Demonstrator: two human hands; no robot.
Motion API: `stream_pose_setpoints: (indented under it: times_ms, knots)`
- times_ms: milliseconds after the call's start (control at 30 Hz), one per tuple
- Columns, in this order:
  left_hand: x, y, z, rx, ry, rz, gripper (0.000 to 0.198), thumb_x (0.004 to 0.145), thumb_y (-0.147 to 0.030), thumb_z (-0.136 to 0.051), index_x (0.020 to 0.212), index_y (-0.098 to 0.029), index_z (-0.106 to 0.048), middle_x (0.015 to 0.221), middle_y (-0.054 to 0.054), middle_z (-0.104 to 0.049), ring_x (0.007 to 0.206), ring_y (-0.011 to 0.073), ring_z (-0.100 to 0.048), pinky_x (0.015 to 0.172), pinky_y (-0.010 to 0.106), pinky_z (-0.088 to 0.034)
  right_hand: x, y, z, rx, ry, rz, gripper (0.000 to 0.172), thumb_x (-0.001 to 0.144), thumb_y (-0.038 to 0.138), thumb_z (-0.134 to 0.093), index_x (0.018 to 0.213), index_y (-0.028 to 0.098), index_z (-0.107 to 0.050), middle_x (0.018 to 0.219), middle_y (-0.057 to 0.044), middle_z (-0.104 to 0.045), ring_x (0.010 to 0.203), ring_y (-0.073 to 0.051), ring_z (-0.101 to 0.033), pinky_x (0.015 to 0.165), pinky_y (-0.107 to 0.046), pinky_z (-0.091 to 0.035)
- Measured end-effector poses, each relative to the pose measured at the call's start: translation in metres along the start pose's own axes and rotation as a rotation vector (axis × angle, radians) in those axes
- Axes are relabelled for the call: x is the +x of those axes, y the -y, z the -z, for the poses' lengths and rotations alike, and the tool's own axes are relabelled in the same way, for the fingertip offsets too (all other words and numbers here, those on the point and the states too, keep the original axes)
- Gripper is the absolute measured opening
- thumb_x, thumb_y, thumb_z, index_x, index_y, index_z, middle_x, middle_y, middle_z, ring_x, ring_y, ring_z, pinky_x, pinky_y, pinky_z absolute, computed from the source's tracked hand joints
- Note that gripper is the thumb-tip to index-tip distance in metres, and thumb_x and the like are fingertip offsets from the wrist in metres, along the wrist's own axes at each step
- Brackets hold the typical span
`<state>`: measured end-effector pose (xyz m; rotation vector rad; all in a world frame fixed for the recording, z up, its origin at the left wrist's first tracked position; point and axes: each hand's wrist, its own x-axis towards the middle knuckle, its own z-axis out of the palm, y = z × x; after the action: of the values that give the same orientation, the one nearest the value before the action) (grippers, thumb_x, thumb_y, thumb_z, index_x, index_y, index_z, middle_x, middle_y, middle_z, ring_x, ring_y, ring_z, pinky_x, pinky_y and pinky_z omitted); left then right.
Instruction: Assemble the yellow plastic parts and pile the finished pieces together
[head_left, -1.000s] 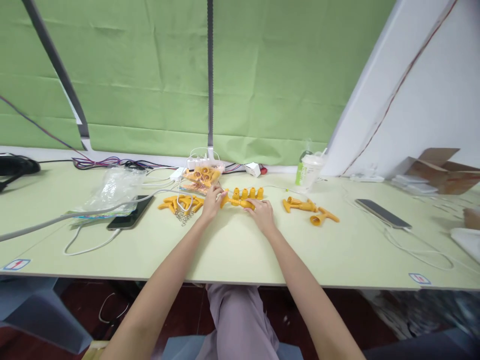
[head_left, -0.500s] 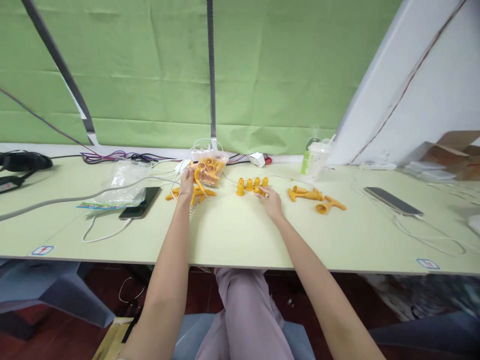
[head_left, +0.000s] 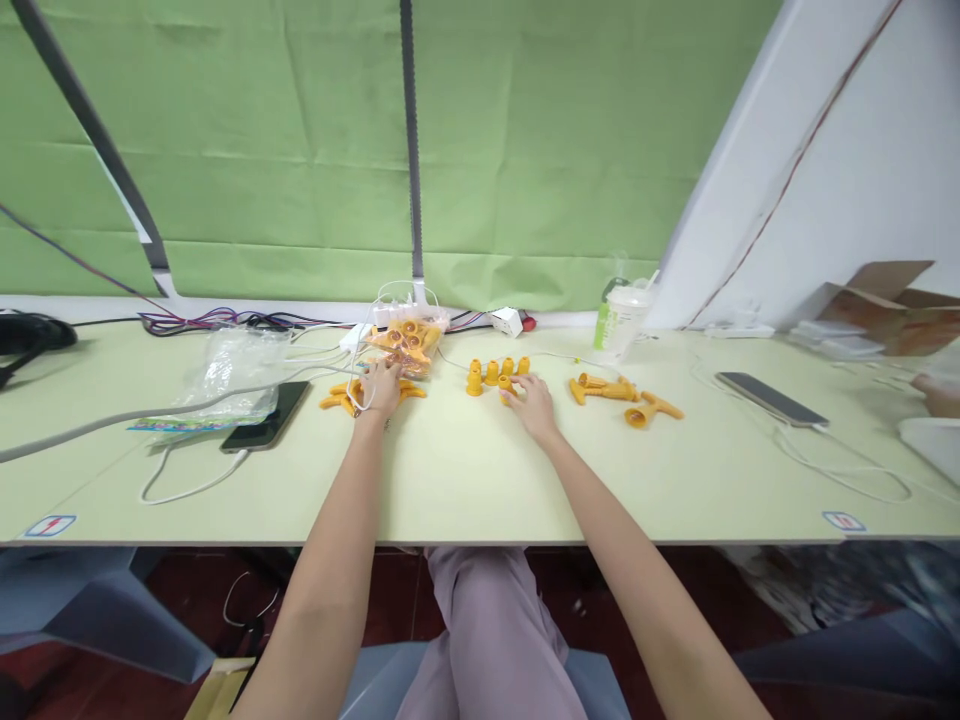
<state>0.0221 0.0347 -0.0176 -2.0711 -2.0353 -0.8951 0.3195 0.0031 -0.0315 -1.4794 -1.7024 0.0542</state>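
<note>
Smooth, pale yellow-green tabletop [head_left: 465,475] lies under glossy yellow pieces. The small yellow caps [head_left: 491,374] are stepped and bell-like, narrower at the top; the curved yellow pieces [head_left: 339,398] are slim and rounded; the T-shaped yellow pieces [head_left: 654,410] have a bar and a flared, hollow end. A shiny clear bag [head_left: 409,342] holds more yellow parts, and a crumpled plastic bag [head_left: 232,372] lies at nine o'clock from the left hand [head_left: 382,387].

Six caps show: four in a row and one in front of its left end, all toward ten o'clock from the right hand [head_left: 531,402], plus one at its fingertips. The curved pieces overlap too much to count. The T-shaped ones lie at three o'clock from the right hand.

The right hand pinches its cap between thumb and fingers, pointing toward eleven o'clock. The left hand reaches palm down over the curved pieces, fingers toward twelve; whether it grips one, I cannot tell.
</note>
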Motion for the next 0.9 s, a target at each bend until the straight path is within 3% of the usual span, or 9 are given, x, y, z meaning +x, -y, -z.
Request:
stream_pose_setpoints:
  times_ms: [133, 233, 367, 467, 600, 667, 733, 800, 900]
  knots:
    - [0.006, -0.003, -0.002, -0.032, -0.197, -0.012, 0.027, 0.089, -0.025, -0.04, 0.089, -0.024, -0.067, 0.109, 0.011, -0.06, 0.106, 0.0272, -0.048, 0.102, 0.049, -0.023, 0.003, -0.002, -0.005, -0.036, 0.062, -0.054, 0.027, 0.083, 0.034, -0.058, 0.105, 0.02, -0.065, 0.088, -0.005, -0.067, 0.081, -0.019, -0.061, 0.073, -0.031, -0.046]
    - [0.007, -0.015, 0.002, -0.08, -0.266, -0.018, 0.026, 0.089, -0.026, -0.041, 0.085, -0.023, -0.067, 0.107, 0.012, -0.061, 0.105, 0.0274, -0.048, 0.101, 0.05, -0.022, 0.003, 0.002, -0.007, -0.085, 0.16, -0.058, 0.028, 0.085, 0.03, -0.056, 0.11, 0.02, -0.062, 0.085, -0.003, -0.068, 0.079, -0.018, -0.061, 0.072, -0.03, -0.045]
    - [-0.001, -0.039, 0.006, -0.051, -0.267, -0.096, 0.028, 0.09, -0.026, -0.038, 0.085, -0.02, -0.066, 0.107, 0.012, -0.061, 0.105, 0.0282, -0.049, 0.099, 0.048, -0.025, 0.005, 0.012, -0.007, -0.164, 0.224, 0.003, 0.03, 0.086, 0.024, -0.056, 0.116, 0.021, -0.057, 0.088, -0.003, -0.069, 0.089, -0.02, -0.062, 0.078, -0.033, -0.043]
    - [-0.012, -0.06, 0.003, -0.036, -0.252, -0.18, 0.029, 0.09, -0.026, -0.037, 0.086, -0.02, -0.065, 0.105, 0.013, -0.062, 0.104, 0.0285, -0.049, 0.096, 0.046, -0.028, 0.006, 0.018, -0.009, -0.224, 0.227, -0.03, 0.031, 0.086, 0.022, -0.056, 0.117, 0.02, -0.052, 0.09, -0.004, -0.069, 0.089, -0.021, -0.062, 0.079, -0.034, -0.041]
    - [-0.027, -0.08, -0.009, -0.031, -0.182, -0.324, 0.031, 0.09, -0.023, -0.036, 0.085, -0.019, -0.066, 0.102, 0.014, -0.062, 0.101, 0.0287, -0.05, 0.093, 0.046, -0.03, 0.007, 0.022, -0.014, -0.288, 0.213, -0.018, 0.013, 0.09, 0.028, -0.051, 0.098, 0.022, -0.059, 0.094, -0.006, -0.068, 0.091, -0.021, -0.061, 0.079, -0.035, -0.039]
    - [-0.031, -0.083, -0.014, -0.032, -0.166, -0.362, 0.032, 0.09, -0.023, -0.035, 0.085, -0.019, -0.066, 0.1, 0.014, -0.062, 0.1, 0.0287, -0.05, 0.092, 0.046, -0.031, 0.009, 0.019, -0.01, -0.302, 0.212, 0.017, 0.019, 0.093, 0.031, -0.046, 0.089, 0.023, -0.063, 0.097, -0.005, -0.068, 0.092, -0.02, -0.06, 0.08, -0.035, -0.038]
    - [-0.031, -0.081, -0.017, -0.04, -0.171, -0.342, 0.033, 0.09, -0.024, -0.034, 0.085, -0.019, -0.067, 0.1, 0.014, -0.062, 0.101, 0.029, -0.05, 0.092, 0.046, -0.031, 0.011, 0.011, 0.002, -0.338, 0.158, 0.04, 0.026, 0.094, 0.03, -0.042, 0.086, 0.023, -0.066, 0.097, -0.007, -0.068, 0.093, -0.022, -0.059, 0.082, -0.037, -0.036]
    - [-0.028, -0.076, -0.018, -0.045, -0.179, -0.279, 0.033, 0.09, -0.025, -0.035, 0.086, -0.019, -0.067, 0.101, 0.014, -0.062, 0.102, 0.0298, -0.05, 0.091, 0.046, -0.031, 0.013, -0.003, 0.02, -0.41, 0.009, 0.026, 0.029, 0.093, 0.023, -0.039, 0.092, 0.021, -0.068, 0.099, -0.012, -0.067, 0.096, -0.025, -0.056, 0.084, -0.041, -0.035]
    - [-0.024, -0.067, -0.018, -0.05, -0.181, -0.167, 0.033, 0.089, -0.026, -0.036, 0.088, -0.018, -0.067, 0.103, 0.015, -0.061, 0.103, 0.0312, -0.049, 0.091, 0.047, -0.031, 0.009, -0.031, 0.048, -0.57, -0.178, -0.111, 0.034, 0.087, 0.012, -0.038, 0.104, 0.015, -0.068, 0.105, -0.021, -0.063, 0.101, -0.032, -0.053, 0.082, -0.047, -0.034]
